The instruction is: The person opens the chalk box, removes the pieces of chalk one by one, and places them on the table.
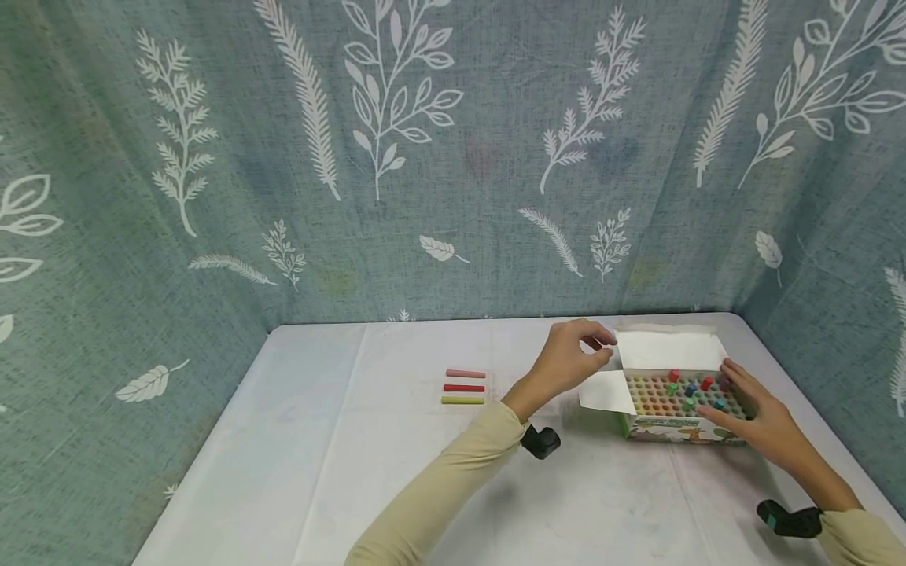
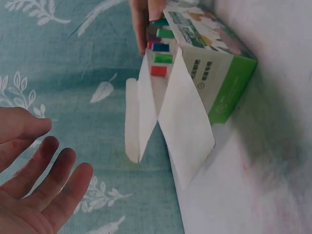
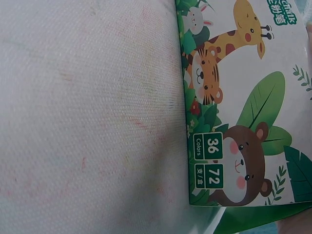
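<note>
An open chalk box [image 1: 661, 430] with animal pictures stands at the right of the table. Several coloured chalks, among them a red chalk [image 1: 706, 383], poke up from its grid of holes. My right hand [image 1: 767, 424] grips the box's right end, thumb at the front edge and fingers toward the back. Beside the raised lid [image 1: 668, 348], above the white side flap [image 1: 605, 391], is my left hand [image 1: 564, 360]. Its fingers are loosely bent, with nothing between them in the left wrist view. Printed on the box front [image 3: 258, 58] are a giraffe, a tiger and a bear.
Left of my left hand, a pink chalk [image 1: 465, 373], a red chalk [image 1: 463, 387] and a yellow-green chalk [image 1: 462, 400] lie in parallel on the white-covered table [image 1: 382, 479]. A blue-green leaf-patterned curtain [image 1: 481, 236] closes off the back and sides.
</note>
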The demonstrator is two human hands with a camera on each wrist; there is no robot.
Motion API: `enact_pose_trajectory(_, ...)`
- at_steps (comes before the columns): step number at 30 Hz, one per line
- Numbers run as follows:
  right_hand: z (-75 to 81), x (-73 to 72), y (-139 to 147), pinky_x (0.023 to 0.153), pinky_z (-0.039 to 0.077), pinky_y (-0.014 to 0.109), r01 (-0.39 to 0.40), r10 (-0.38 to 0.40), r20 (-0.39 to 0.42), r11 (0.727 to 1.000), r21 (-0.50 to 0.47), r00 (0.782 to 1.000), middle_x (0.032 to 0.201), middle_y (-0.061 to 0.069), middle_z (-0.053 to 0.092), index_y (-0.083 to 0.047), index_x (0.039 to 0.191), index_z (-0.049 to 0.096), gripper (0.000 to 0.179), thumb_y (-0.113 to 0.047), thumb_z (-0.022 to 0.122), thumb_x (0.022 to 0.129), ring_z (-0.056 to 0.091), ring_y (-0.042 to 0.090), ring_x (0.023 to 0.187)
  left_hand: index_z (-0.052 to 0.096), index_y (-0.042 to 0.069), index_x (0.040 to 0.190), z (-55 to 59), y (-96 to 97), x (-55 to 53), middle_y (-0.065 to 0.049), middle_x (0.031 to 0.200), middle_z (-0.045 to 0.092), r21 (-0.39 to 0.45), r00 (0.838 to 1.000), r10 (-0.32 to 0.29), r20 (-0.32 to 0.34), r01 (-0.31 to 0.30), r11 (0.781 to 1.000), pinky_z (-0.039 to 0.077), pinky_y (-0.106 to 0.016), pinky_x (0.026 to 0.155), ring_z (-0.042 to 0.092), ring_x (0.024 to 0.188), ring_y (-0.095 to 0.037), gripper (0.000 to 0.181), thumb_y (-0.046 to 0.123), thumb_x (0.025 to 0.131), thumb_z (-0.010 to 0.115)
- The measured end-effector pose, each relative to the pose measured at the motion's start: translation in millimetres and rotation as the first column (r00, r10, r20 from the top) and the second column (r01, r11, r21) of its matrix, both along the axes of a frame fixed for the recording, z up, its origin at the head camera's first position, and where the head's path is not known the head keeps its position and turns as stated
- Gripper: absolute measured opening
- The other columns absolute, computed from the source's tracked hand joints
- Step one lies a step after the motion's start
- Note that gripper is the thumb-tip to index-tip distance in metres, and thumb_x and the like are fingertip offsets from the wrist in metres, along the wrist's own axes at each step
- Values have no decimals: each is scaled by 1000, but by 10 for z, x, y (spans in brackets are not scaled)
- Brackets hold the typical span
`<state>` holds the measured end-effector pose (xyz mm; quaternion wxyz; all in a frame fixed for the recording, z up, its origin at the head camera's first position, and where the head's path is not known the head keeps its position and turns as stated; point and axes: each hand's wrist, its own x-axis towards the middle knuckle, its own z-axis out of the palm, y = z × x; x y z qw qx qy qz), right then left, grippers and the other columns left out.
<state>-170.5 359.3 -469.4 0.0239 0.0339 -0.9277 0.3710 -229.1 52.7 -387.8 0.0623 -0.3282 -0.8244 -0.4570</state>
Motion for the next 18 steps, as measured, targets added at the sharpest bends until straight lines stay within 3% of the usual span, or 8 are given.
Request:
enact_pose_trajectory(11, -17, 4, 26, 91, 16, 76, 6, -6, 4, 1000, -9, 1000, 156, 21, 1, -10, 153, 5, 96, -42, 67, 87, 3, 51, 137, 70, 10, 102, -80, 379, -5, 1, 102, 65, -72, 996, -75, -40, 72, 995, 41, -6, 74, 56, 85, -1, 14, 7, 89, 64)
enact_pose_trajectory(18, 7, -7, 22, 89, 17, 76, -9, 9, 6, 1000, 8, 1000, 156, 22, 2, -8, 152, 7, 94, -42, 65, 88, 4, 52, 136, 69, 9, 107, -229, 573, -8, 2, 102, 65, -118, 996, -81, -42, 75, 990, 39, -5, 74, 57, 88, -3, 17, 9, 91, 62)
